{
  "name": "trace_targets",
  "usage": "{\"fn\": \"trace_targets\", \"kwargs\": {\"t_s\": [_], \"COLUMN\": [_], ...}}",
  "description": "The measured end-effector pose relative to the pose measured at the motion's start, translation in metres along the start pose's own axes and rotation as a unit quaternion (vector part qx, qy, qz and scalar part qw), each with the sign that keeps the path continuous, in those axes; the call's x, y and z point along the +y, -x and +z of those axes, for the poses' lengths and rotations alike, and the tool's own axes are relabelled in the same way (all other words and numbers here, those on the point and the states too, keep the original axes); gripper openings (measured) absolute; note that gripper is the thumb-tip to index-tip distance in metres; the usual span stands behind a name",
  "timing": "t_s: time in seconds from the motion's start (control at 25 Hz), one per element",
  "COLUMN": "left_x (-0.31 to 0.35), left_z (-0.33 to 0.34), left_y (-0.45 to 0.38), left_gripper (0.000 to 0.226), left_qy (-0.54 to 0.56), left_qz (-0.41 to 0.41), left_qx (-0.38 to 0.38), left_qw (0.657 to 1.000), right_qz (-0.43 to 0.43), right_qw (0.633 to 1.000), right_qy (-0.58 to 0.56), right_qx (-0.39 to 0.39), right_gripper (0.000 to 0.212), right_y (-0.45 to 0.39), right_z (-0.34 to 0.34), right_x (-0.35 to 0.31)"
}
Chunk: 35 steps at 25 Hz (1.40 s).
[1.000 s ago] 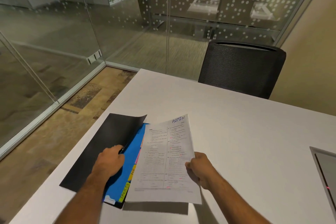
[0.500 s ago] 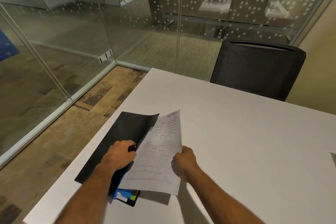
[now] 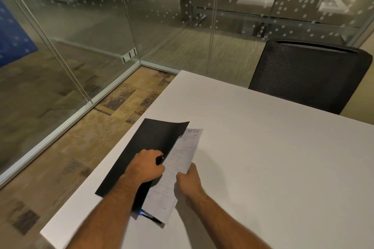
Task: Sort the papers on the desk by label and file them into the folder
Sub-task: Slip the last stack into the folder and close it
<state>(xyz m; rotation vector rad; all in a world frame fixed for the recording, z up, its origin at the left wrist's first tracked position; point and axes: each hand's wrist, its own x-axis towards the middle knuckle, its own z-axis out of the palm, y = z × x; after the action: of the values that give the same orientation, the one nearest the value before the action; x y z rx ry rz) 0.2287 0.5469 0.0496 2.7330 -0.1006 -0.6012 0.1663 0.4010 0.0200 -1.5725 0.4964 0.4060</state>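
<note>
Printed white paper sheet (image 3: 180, 168), blue handwriting at its top, lies half tucked under the black folder cover (image 3: 149, 147) near the white counter's (image 3: 263, 157) left edge. My left hand (image 3: 144, 168) grips the cover; my right hand (image 3: 187, 181) pinches the sheet's right edge.

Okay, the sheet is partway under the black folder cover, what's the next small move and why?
Probably slide the sheet further left with the right hand: its right half still sticks out past the cover, which the left hand holds lifted.
</note>
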Motion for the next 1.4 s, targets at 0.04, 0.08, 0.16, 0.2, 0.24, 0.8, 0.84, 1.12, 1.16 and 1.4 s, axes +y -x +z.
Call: {"fn": "trace_targets", "kwargs": {"t_s": [0.04,0.08,0.16,0.2,0.24,0.8,0.84,1.12,1.16,1.4], "left_x": [0.0,0.0,-0.002,-0.003,-0.003,-0.005,-0.005,-0.008,-0.009,-0.02], "left_z": [0.0,0.0,0.001,0.001,0.002,0.013,0.013,0.016,0.017,0.028], "left_y": [0.0,0.0,0.0,0.0,0.0,-0.001,-0.001,-0.008,-0.007,-0.004], "left_gripper": [0.046,0.046,0.048,0.049,0.05,0.055,0.055,0.059,0.059,0.053], "left_qy": [-0.001,-0.001,0.001,0.0,-0.004,-0.004,-0.003,-0.003,-0.017,-0.043], "left_qz": [0.004,0.006,0.005,0.004,0.006,0.032,0.034,0.039,0.041,0.021], "left_qx": [0.004,0.008,0.009,0.007,0.005,0.034,0.038,0.044,0.046,0.162], "left_qw": [1.0,1.0,1.0,1.0,1.0,0.999,0.999,0.998,0.998,0.986], "right_qz": [0.005,0.012,0.035,0.044,0.047,0.008,0.004,-0.01,-0.011,0.017], "right_qw": [1.0,0.999,0.999,0.999,0.998,0.985,0.982,0.971,0.97,0.962], "right_qy": [-0.003,-0.004,-0.005,-0.003,0.004,0.112,0.131,0.227,0.23,0.207], "right_qx": [-0.026,-0.047,-0.037,-0.006,0.035,0.131,0.137,0.08,0.082,0.178], "right_gripper": [0.04,0.042,0.037,0.033,0.027,0.017,0.021,0.016,0.017,0.034], "right_y": [-0.004,-0.005,-0.007,-0.007,-0.007,-0.035,-0.036,-0.046,-0.045,-0.036], "right_z": [0.002,0.002,-0.005,-0.008,-0.011,0.022,0.025,0.036,0.033,-0.006], "right_x": [0.002,0.003,0.007,0.01,0.014,0.011,0.011,0.014,0.016,0.027]}}
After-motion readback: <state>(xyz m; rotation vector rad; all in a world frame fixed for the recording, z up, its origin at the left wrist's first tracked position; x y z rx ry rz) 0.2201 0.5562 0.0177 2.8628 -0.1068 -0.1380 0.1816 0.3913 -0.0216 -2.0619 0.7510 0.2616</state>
